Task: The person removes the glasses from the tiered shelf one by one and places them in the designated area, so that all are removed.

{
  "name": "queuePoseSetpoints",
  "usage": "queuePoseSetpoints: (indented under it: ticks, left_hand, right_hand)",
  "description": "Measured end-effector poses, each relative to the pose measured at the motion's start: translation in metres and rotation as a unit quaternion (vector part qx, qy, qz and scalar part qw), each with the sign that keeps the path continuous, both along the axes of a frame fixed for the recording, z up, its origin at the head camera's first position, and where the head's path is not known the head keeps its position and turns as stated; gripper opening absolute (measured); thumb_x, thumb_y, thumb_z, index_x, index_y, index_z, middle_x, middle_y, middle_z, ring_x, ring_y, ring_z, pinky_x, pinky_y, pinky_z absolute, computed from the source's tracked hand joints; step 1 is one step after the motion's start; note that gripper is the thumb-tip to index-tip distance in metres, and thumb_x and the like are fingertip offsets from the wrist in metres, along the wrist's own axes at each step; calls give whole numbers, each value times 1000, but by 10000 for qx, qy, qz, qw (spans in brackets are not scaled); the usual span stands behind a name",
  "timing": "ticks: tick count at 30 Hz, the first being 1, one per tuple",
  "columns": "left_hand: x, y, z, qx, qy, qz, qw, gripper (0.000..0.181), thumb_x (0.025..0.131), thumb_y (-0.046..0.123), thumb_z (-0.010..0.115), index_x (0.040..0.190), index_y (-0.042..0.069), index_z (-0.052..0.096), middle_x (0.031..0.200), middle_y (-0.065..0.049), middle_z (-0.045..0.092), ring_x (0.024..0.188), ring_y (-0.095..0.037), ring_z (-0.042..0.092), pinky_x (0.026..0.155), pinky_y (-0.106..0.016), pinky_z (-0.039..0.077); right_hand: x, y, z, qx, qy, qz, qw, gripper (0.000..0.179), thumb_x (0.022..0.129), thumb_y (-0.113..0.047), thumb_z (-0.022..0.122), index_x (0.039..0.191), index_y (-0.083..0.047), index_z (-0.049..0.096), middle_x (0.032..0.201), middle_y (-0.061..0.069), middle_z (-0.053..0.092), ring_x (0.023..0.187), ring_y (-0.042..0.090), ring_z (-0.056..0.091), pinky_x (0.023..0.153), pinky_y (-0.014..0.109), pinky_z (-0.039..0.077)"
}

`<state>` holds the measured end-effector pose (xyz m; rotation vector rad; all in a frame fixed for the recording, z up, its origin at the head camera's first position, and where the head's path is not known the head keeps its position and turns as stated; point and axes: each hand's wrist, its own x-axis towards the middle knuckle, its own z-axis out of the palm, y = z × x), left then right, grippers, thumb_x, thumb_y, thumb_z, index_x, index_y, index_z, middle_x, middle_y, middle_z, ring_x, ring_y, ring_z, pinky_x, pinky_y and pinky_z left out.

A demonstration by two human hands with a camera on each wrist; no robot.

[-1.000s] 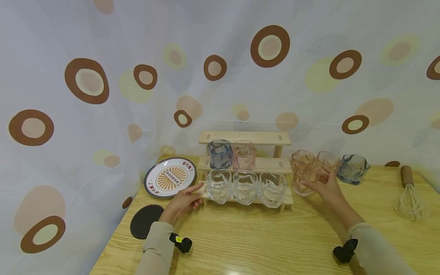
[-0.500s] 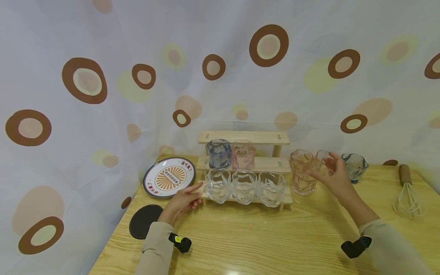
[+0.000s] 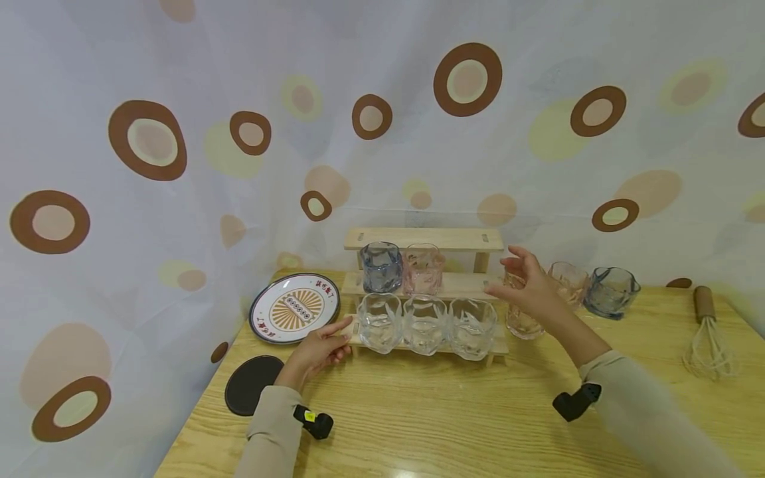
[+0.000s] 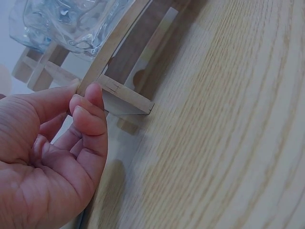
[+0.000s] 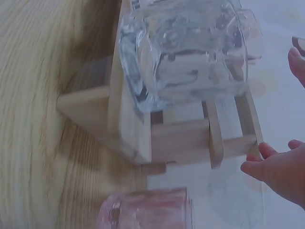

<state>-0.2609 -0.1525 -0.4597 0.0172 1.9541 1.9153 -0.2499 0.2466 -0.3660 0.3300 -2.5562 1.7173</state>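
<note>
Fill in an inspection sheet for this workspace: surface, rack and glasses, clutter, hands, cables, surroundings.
Surface: wooden table, light, grain visible; no spill seen.
Rack and glasses: tiered rack holds three clear glasses on its lowest tier, a blue glass and a pink glass on the middle one. More pink glasses and a second blue glass stand to its right, the pink ones partly hidden.
Clutter: plate and black disc on the left, whisk on the far right.
Left hand: pinches the left end of the lowest tier.
Right hand: near the rack's right end, fingers apart, holding nothing.
Cables: nothing seen.
Surroundings: spotted backdrop behind and on the left.
</note>
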Motion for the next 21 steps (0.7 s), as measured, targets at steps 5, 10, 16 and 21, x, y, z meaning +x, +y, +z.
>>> queuePoseSetpoints:
  ticks: [5,10,16,21]
  left_hand:
    - [-1,-1,-1,13,40,-61,10000,49,96,7,54,144,11,42,67,0,63,54,-6,48,53,-20,40]
    - [-1,-1,-1,6,27,-49,10000,49,96,8,55,144,11,43,68,0,64,55,-6,48,53,-19,40]
    - [-1,0,-1,-31,-4,69,10000,48,96,8,55,143,12,45,67,-1,63,55,-6,48,53,-19,40]
    - [-2,1,-2,-75,-49,129,9999,48,95,8,56,142,14,46,68,-1,64,55,-6,49,53,-20,40]
  right_hand:
    - [-7,-19,4,24,-93,317,9995,95,87,-21,71,152,-8,3,148,26,20,138,42,18,110,55,17]
    - [-18,-33,4,197,-147,480,9985,97,86,-27,72,152,-11,3,148,23,23,137,40,21,110,53,19]
    - [-27,-52,7,161,-419,758,9961,100,85,-27,72,153,-16,-1,149,23,22,138,41,18,110,52,22]
    - [-34,-68,8,293,-529,929,9938,104,84,-25,74,153,-17,-3,150,25,20,137,42,21,108,54,25]
